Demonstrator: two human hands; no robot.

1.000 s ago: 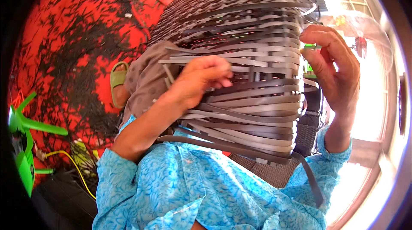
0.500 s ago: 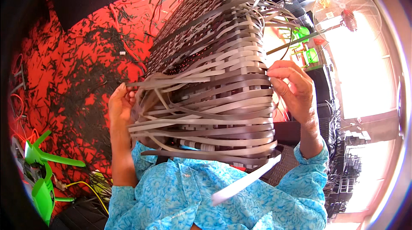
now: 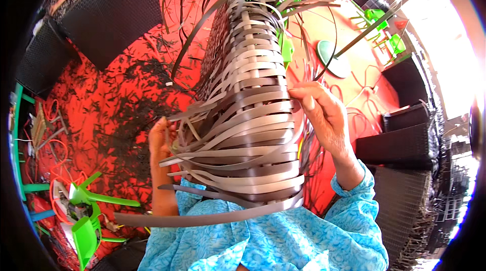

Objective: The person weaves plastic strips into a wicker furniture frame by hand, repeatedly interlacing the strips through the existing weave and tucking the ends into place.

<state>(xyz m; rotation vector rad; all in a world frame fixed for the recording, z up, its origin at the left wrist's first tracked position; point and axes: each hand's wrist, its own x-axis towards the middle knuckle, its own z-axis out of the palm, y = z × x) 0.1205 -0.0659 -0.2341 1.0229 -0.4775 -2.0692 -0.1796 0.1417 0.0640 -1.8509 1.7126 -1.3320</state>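
Upright before the chest, a half-woven panel of flat grey-brown plastic strips [image 3: 248, 119] is held: its left edge is clasped by the left hand [image 3: 161, 142], its right edge pinched by the right hand [image 3: 324, 116], above the red floor [image 3: 101, 114].

You hold a half-woven basket [image 3: 248, 114] up in front of you, tilted so that its finished end points far and up. Its flat strips are grey-brown and tan plastic, laced over and under in tight rows along the upper part. Nearer you the weave opens: wide horizontal bands fan out loose, one above the other. The lowest strip [image 3: 202, 218] sticks out to the left, long and unwoven. At the far top, thin strip ends curl free in all directions. Your left hand [image 3: 161, 142] grips the loose bands at the left edge; your right hand [image 3: 324, 116] pinches the right edge.
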